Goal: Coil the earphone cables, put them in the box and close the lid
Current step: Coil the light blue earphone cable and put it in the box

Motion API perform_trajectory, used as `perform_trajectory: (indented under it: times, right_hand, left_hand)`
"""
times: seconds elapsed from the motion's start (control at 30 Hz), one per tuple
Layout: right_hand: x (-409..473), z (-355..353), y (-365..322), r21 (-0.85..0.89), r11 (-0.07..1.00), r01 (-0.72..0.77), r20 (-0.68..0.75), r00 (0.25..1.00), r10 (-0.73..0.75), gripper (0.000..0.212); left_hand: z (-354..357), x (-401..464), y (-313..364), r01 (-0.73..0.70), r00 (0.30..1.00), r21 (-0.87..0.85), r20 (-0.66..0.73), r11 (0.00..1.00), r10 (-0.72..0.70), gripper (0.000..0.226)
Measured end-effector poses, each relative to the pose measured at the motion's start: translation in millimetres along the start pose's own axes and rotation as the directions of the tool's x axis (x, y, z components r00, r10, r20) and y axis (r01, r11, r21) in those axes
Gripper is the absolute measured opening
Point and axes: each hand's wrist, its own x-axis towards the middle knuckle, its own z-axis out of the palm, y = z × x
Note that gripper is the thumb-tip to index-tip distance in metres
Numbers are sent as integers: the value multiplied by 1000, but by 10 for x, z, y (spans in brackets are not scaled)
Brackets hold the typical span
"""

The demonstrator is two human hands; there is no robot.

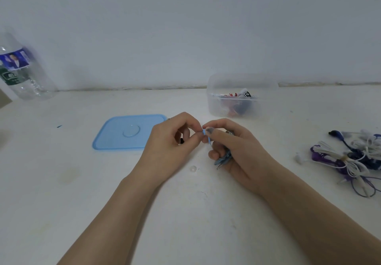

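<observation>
My right hand (233,151) grips a coiled light-blue earphone cable (223,158), its plug poking out below the palm. My left hand (173,143) pinches the free end of that same cable (204,132) against my right thumb. The clear plastic box (241,83) stands open behind my hands, with red, white and blue earphones in it. Its blue lid (115,137) lies flat on the table to the left. A tangle of white, purple and dark-blue earphone cables (354,157) lies at the right.
A clear plastic bottle (20,69) with a blue and green label stands at the far left by the wall. A small clear ear tip (193,168) lies on the white table (185,213) just in front of my hands.
</observation>
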Motion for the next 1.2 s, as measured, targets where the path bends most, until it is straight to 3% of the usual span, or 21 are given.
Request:
perform_trajectory:
  times: [0.17,0.27,0.37,0.53,0.67,0.8,0.97,1.2]
  right_hand:
    - [-5,-6,7,26,999,42,-34,999,-42,12]
    - [-1,-16,14,41,998,43,-40,998,-42,11]
    - [6,-32,16,40,998,39,-21,999,-38,13]
    - [22,-52,33,50,998,37,-4,999,-37,11]
    - [33,-60,44,49,998,34,-4,999,-33,13]
    - [35,-68,44,44,999,29,-3,1000,-29,16]
    - [41,-82,21,77,997,4,-11,1000,-4,19]
    - [13,-61,19,34,999,29,-8,1000,-29,17]
  left_hand:
    - [-132,0,-35,54,991,33,118,998,-58,17]
    - [-240,-21,-83,79,945,120,308,990,-113,14]
    - [-248,-64,-79,120,890,214,410,969,-200,18]
    - [-276,-60,-102,104,904,223,385,969,-186,7]
    - [-342,-27,-149,152,929,176,310,973,-201,13]
    - [-345,-66,-129,142,905,192,373,971,-206,7]
    - [-265,-102,-150,95,905,239,383,966,-184,20]
    - [-211,-58,-130,62,951,75,300,995,-82,14]
